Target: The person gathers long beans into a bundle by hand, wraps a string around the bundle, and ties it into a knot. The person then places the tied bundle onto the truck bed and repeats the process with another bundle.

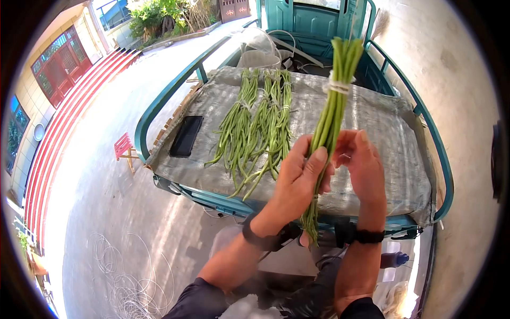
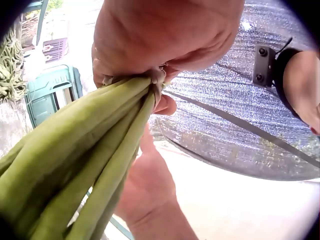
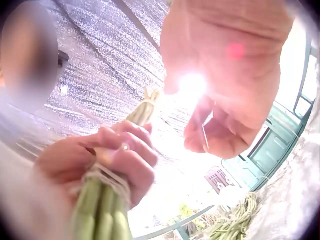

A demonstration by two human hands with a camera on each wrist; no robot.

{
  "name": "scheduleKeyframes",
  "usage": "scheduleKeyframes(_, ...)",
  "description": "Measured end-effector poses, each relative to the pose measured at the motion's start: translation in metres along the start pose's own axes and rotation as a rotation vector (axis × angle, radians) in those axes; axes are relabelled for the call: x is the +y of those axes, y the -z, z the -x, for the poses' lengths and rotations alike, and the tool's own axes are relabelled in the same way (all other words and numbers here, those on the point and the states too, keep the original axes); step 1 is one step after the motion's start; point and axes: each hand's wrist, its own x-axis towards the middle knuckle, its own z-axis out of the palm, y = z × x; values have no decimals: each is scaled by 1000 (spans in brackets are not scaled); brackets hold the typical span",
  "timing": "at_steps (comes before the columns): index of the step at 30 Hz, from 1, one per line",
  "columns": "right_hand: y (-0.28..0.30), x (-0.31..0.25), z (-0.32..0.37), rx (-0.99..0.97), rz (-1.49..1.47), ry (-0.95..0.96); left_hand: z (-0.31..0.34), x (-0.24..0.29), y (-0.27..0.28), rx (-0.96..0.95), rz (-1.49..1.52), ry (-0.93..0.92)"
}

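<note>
My left hand (image 1: 295, 183) grips a bundle of long green beans (image 1: 332, 114) around its middle, held upright and tilted a little over the grey sheet. A pale tie (image 1: 339, 86) binds the bundle near its upper end; a second pale binding (image 3: 107, 181) shows beside the left fingers in the right wrist view. Just right of the beans is my right hand (image 1: 367, 170), its fingers curled. In the right wrist view it pinches a thin pale strand (image 3: 204, 135), whose far end is lost in glare.
Several tied bean bundles (image 1: 249, 125) lie on the grey woven sheet (image 1: 382, 127) covering the cart bed. A black phone (image 1: 186, 136) lies at the left. Teal rails (image 1: 170, 90) flank the bed. A red stool (image 1: 125, 148) and loose coils of pale strand (image 1: 130, 292) are on the ground.
</note>
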Motion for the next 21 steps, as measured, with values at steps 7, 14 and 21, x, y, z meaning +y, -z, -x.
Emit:
scheduleKeyframes(7,8,9,6,-124,358,-142,-25,80,40,159,-17,-151)
scheduleKeyframes(14,22,25,10,-187,461,-140,-98,161,110,169,-390,-170)
scheduleKeyframes(21,27,19,16,-168,565,-130,-168,143,191,189,-499,68)
